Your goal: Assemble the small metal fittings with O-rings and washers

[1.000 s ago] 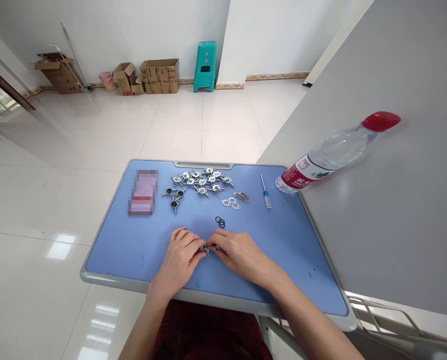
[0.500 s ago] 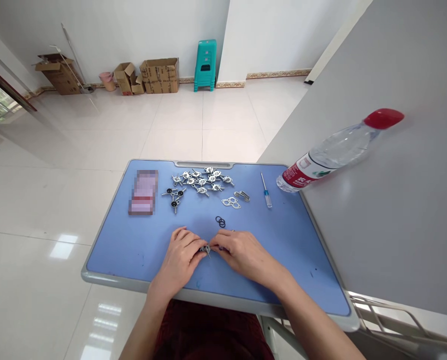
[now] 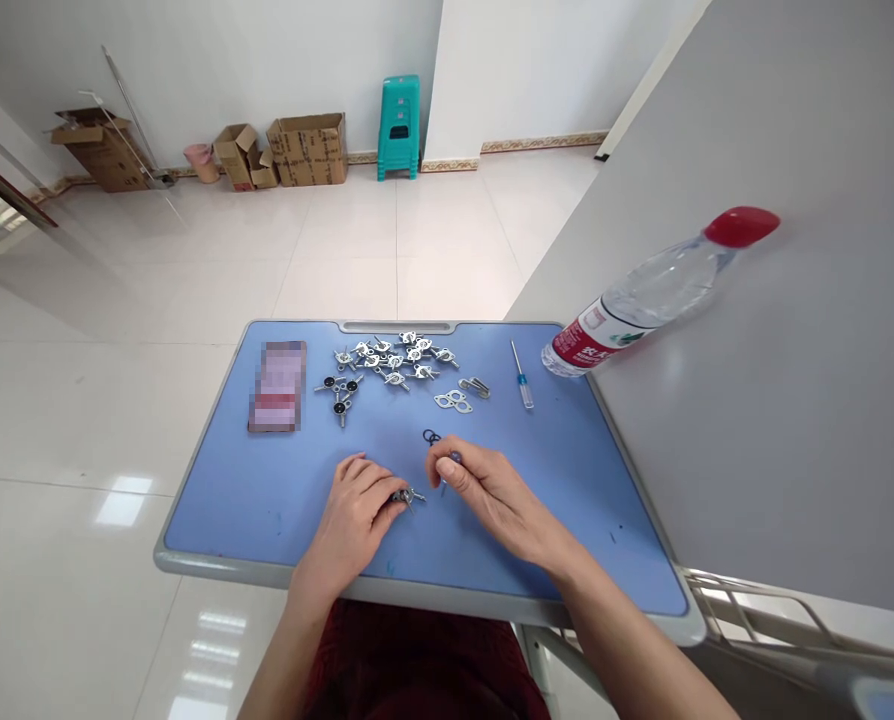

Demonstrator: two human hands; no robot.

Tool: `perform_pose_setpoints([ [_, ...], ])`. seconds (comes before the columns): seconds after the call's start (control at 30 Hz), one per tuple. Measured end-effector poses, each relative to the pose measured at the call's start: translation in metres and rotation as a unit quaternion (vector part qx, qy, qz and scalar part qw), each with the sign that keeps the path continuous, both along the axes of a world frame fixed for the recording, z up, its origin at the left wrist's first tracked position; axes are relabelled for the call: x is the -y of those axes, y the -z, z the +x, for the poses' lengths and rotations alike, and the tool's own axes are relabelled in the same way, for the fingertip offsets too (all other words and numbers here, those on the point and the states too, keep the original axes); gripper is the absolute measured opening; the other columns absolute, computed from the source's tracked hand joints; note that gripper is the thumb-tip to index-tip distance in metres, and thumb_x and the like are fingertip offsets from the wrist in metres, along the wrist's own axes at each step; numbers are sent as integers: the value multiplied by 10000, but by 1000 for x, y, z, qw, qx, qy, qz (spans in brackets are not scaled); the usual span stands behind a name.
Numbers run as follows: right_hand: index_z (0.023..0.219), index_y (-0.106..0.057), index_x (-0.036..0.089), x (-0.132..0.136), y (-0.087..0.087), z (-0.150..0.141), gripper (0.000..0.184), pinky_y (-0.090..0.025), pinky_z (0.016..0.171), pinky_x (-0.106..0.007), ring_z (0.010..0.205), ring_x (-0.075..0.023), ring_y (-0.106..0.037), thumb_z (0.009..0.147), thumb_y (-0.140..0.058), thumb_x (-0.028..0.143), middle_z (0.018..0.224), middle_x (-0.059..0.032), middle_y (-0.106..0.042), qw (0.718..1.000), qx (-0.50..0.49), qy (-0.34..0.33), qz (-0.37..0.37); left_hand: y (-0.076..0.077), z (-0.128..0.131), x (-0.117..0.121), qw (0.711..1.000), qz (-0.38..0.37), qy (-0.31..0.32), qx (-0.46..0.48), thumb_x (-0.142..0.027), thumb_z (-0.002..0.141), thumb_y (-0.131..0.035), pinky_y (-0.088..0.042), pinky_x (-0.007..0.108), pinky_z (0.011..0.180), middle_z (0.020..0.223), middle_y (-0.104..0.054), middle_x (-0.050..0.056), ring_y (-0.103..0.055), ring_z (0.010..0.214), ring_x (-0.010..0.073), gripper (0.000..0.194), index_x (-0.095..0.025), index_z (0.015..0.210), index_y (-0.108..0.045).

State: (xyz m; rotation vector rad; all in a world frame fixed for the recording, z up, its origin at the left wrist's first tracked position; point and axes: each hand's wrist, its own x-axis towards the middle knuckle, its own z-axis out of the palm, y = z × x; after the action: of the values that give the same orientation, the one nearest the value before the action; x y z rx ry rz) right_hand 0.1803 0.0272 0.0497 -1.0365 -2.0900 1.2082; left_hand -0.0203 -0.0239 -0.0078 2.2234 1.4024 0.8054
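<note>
My left hand (image 3: 355,510) grips a small metal valve-like fitting (image 3: 408,495) between thumb and fingers, low over the table. To its right, my right hand (image 3: 484,485) is closed around a small screwdriver (image 3: 455,457); its rounded end and thin shaft show, but most of it is hidden in the fingers. Black rubber rings (image 3: 430,436) lie just beyond the right fingers, partly covered. Farther back are several similar metal fittings (image 3: 394,362) in a cluster. Several fittings with black discs (image 3: 340,408) sit to their left, and flat metal gaskets (image 3: 454,401) to their right.
A blue-handled screwdriver (image 3: 523,385) lies at the table's right, near a tall water bottle (image 3: 612,320). A pixelated phone-like slab (image 3: 278,387) rests at left. A grey partition (image 3: 777,420) borders the blue table (image 3: 237,510). Boxes (image 3: 308,150) and green stools (image 3: 399,130) stand by the wall.
My right hand has drawn away from the fitting, up and to the right, turning with the small screwdriver. My left hand still holds the fitting. The whole view has shifted slightly.
</note>
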Motion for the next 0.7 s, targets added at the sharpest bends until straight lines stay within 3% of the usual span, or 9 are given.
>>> perform_pose_setpoints([
  [0.7,923,-518,218,4,1,-8,307,-456,730,-289,782,-168,-557,1036,-290,389,859,-28,-601,998,26,-52,29,2,-1,0,1000,0,2,-4,-195,944,-537,-365,455,1051,942,-646,9,-570,918,175,144,-233,1054,-621],
])
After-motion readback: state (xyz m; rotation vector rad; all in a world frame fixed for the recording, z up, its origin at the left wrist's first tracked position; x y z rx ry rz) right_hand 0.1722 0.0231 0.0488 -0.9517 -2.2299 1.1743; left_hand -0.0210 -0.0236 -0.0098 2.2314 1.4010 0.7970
